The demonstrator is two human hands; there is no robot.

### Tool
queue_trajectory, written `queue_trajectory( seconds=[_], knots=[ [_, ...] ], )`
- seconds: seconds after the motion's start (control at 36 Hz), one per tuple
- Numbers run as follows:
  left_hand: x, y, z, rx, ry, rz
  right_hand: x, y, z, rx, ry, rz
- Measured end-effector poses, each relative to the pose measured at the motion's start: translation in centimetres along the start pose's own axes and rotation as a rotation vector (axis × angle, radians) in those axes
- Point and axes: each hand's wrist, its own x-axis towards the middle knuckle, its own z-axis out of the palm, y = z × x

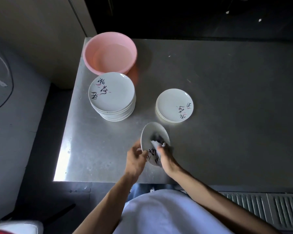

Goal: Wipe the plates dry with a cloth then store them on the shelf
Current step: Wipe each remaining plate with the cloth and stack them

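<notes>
My left hand (135,159) grips the near left rim of a white plate (150,134) with black lettering, held tilted above the steel table (227,98). My right hand (167,158) presses a bunched white cloth (156,144) against the plate's face. A tall stack of several matching plates (112,96) stands to the far left of the held plate. A low pile of a few plates (174,105) lies to the far right of it.
A pink plastic basin (109,54) holding water stands at the table's back left corner, just behind the tall stack. The table's left edge drops to a dark floor. A ribbed metal grille (260,206) runs below the table's front edge on the right.
</notes>
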Motion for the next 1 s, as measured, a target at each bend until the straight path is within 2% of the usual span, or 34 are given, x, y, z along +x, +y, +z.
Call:
queue_trajectory(
  seconds=[0.06,0.14,0.17,0.25,0.31,0.39,0.53,0.58,0.61,0.67,0.69,0.75,0.81,0.86,0.92,1.0],
  knots=[
    [0.0,0.2,0.6,0.166,-0.028,0.159,-0.4,-1.6,0.5,0.351,-0.027,0.029],
    [-0.9,0.4,1.4,0.305,-0.060,0.303,-0.5,-3.8,0.5,0.557,0.036,0.131],
    [-1.2,0.5,1.7,0.339,-0.062,0.325,-0.1,-4.1,0.7,0.527,0.065,0.126],
    [-1.8,0.4,2.5,0.503,-0.028,0.436,0.7,-3.9,0.7,0.228,0.205,-0.019],
    [-2.1,0.3,3.2,0.626,0.032,0.530,1.1,-3.4,0.3,0.160,0.301,-0.065],
    [-2.7,0.1,3.7,0.711,0.076,0.598,1.6,-2.8,-0.8,0.231,0.432,-0.057],
    [-1.9,-1.3,2.5,0.725,0.032,0.646,2.1,-1.8,-2.2,0.473,0.401,0.063],
    [-1.5,-1.8,1.6,0.586,0.007,0.591,2.2,-1.4,-2.8,0.542,0.354,0.078],
    [-1.1,-2.0,1.1,0.518,0.054,0.527,2.4,-1.1,-3.3,0.567,0.327,0.070],
    [0.0,-2.2,0.4,0.384,0.192,0.251,2.5,-0.6,-4.4,0.599,0.255,0.074],
    [0.5,-2.1,0.1,0.271,0.207,0.071,2.4,-0.6,-4.9,0.629,0.202,0.085],
    [1.3,-1.4,-0.4,-0.085,0.124,-0.224,2.3,-0.6,-5.7,0.684,0.087,0.092],
    [1.7,-0.8,-1.1,-0.350,0.024,-0.397,2.3,-0.4,-6.3,0.674,0.012,0.101],
    [1.5,-0.5,-1.6,-0.437,-0.044,-0.431,2.6,0.2,-6.6,0.627,0.010,0.126],
    [1.3,-0.3,-1.6,-0.474,-0.090,-0.416,3.2,0.9,-6.5,0.573,0.084,0.130],
    [1.3,0.3,-1.2,-0.506,-0.124,-0.400,4.2,1.4,-6.0,0.425,0.376,0.161]
  ],
)
